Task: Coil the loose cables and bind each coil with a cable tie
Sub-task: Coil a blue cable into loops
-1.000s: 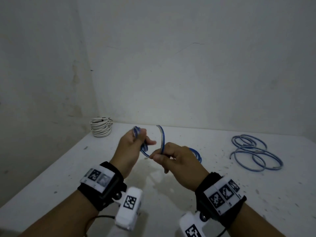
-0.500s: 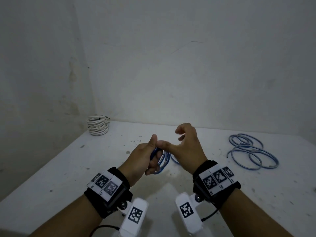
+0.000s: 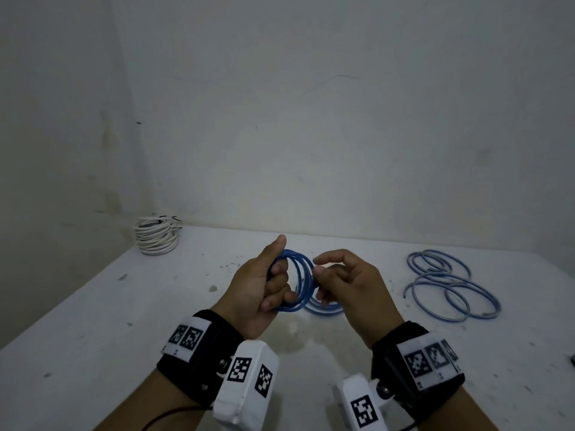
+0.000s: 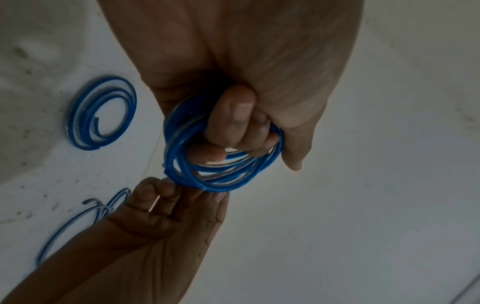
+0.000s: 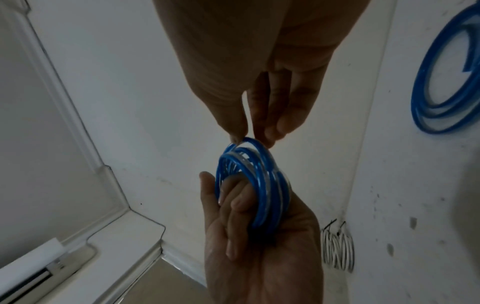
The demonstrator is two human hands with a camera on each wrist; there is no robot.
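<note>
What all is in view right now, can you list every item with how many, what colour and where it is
blue coil: one, blue, held up over the table between both hands
small blue cable: one, blue, loosely looped on the table under the hands
loose blue cable: one spread of loops, pale blue, on the table at the right
white coil: one, white, at the table's far left corner by the wall
table: one, white, speckled
wrist bands: two, black with marker tags, one on each wrist
left hand: fingers through the blue coil, gripping it
right hand: fingertips pinching the blue coil's right edge
</note>
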